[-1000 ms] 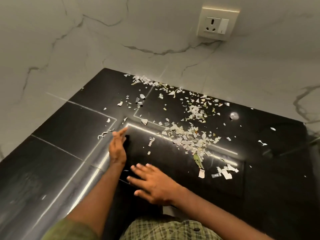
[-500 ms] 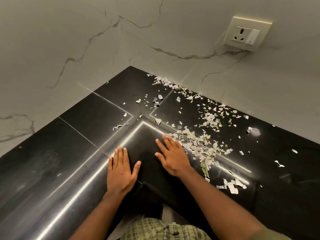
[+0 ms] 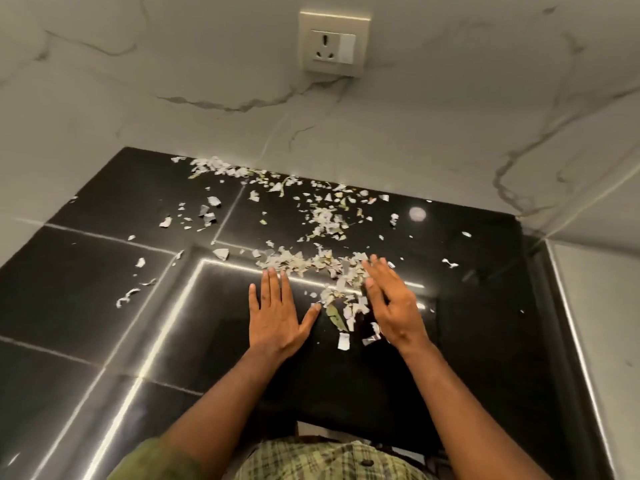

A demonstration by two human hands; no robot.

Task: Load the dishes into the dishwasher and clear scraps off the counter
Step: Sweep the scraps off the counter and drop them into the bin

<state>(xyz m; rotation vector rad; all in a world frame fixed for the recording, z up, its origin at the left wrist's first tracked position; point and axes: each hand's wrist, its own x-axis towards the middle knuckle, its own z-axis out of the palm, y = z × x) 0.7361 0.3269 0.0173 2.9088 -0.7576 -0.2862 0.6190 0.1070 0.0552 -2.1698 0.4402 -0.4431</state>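
From my remote seat the black counter (image 3: 104,306) fills most of the view, running back to a marble wall (image 3: 173,81) that carries one socket (image 3: 334,46). No dishes and no dishwasher show, so I cannot judge that half of the job. The scraps (image 3: 325,220) are far too many to count: a band along the wall, a looser patch in the middle, a denser drift near me, and a handful of strays off to the left. I'd say clearing has barely begun, since nearly everything is on the counter. My left hand (image 3: 275,315) lies flat, fingers straight and together, thumb spread, just beside the near drift. My right hand (image 3: 389,304) is tilted on edge among the scraps, fingers loosely straight, holding nothing. One green leaf (image 3: 336,315) lies between the two hands
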